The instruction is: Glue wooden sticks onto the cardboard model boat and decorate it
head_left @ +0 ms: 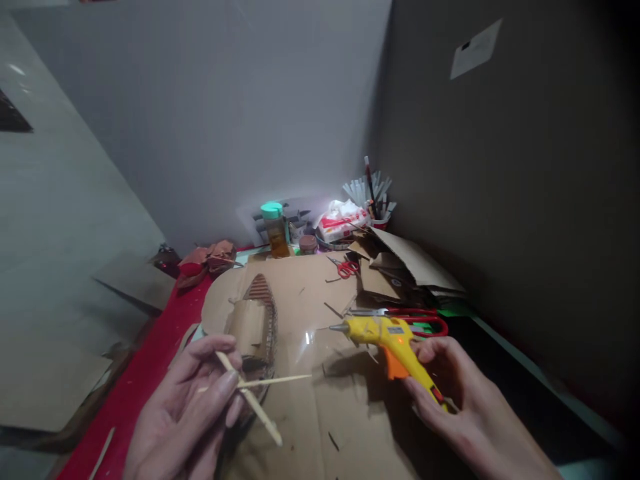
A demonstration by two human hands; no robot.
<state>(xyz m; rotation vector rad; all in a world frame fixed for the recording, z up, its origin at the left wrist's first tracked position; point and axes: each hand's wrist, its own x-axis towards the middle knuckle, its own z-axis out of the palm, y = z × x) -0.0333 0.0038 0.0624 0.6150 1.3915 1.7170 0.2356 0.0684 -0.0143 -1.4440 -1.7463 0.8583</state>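
Pinching crossed wooden sticks (263, 408), your left hand (187, 407) sits at lower left; grip narrow, thumb against fingers near the crossing. Sticks look very light, stiff, likely easy to snap. Best hold: the thicker stick by the crossing, little squeeze; thin pointed one looks most fragile.

Lower right: your right hand (450, 393) has the yellow glue gun (375, 330), grip wrapped around the handle, opened only to handle width. Nozzle points left. Probably moderate weight, hard smooth plastic; hold low on the handle, off the metal tip, likely hot. Can't tell if the orange trigger (395, 365) is pressed.

Left of centre, just beyond your left hand: model boat (273, 320) with a curved cardboard cover (249, 327), lying on a cardboard sheet (300, 300). Looks light, ribbed bow probably delicate; take it by both hull sides, not the cover.

Behind the gun, a red-handled tool (440, 325). Farther, small red scissors (346, 269) near centre, then a green-lidded jar (275, 233) and tissue pack (343, 223).
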